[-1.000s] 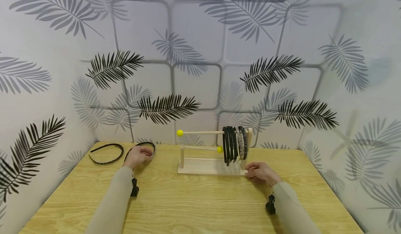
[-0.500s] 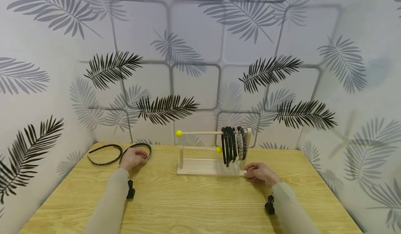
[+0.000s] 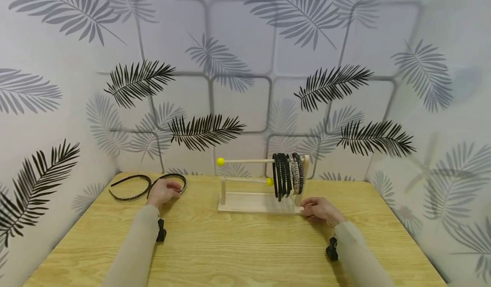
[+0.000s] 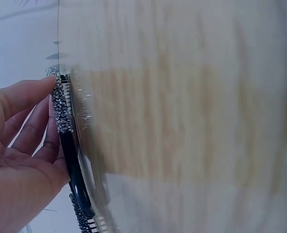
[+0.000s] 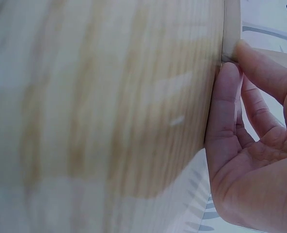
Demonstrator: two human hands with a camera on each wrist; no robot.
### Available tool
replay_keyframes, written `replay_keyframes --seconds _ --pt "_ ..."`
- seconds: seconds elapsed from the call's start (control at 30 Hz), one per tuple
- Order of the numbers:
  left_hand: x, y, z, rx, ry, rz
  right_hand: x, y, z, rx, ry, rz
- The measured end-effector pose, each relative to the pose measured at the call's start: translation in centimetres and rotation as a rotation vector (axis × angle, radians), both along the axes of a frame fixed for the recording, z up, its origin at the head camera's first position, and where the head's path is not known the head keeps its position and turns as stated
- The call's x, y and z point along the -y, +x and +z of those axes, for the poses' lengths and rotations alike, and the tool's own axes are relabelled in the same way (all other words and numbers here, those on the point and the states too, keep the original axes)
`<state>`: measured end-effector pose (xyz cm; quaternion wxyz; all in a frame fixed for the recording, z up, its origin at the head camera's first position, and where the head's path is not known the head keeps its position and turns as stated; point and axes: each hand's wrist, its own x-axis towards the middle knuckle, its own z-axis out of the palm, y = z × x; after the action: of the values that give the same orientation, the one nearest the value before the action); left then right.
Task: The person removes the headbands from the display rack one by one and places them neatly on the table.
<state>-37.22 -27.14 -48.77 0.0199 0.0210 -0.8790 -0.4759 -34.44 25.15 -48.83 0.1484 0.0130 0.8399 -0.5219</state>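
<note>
Compared with one second earlier, the left hand (image 3: 165, 192) and its headband (image 4: 61, 114) sit slightly further left; the right hand (image 3: 322, 210) is unchanged. The left hand pinches the headband; the right hand grips the near corner of the one stand (image 3: 253, 201). Count: one loose headband (image 3: 128, 199) left of the left hand; two balls (image 3: 220, 161) and several overlapping hung bands (image 3: 283, 176) between the hands. The tabletop (image 3: 230, 244) gives room between the hands, before the stand; its rear edge lies just beyond the left hand.

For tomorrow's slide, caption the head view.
Left hand holds a headband; right hand holds a rack hung with headbands.
</note>
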Motion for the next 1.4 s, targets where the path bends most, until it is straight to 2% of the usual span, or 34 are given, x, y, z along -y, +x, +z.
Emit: replay_keyframes --seconds 0.53,0.97,1.17,1.27,1.4 --pt "-0.4 0.1 0.1 -0.016 0.014 0.015 0.1 0.1 0.1 0.001 0.005 -0.031" --pt "-0.6 0.4 0.8 -0.090 0.048 0.042 0.1 0.2 0.0 -0.007 0.016 -0.024" --pt "-0.7 0.3 1.2 -0.081 0.044 0.013 0.0 0.2 0.0 -0.002 0.016 -0.025" --pt "-1.1 0.6 1.6 -0.088 0.072 -0.005 0.1 0.2 0.1 0.000 0.017 -0.024" --pt "-2.1 1.1 2.2 -0.090 0.181 -0.037 0.1 0.2 0.1 -0.002 0.011 -0.014"
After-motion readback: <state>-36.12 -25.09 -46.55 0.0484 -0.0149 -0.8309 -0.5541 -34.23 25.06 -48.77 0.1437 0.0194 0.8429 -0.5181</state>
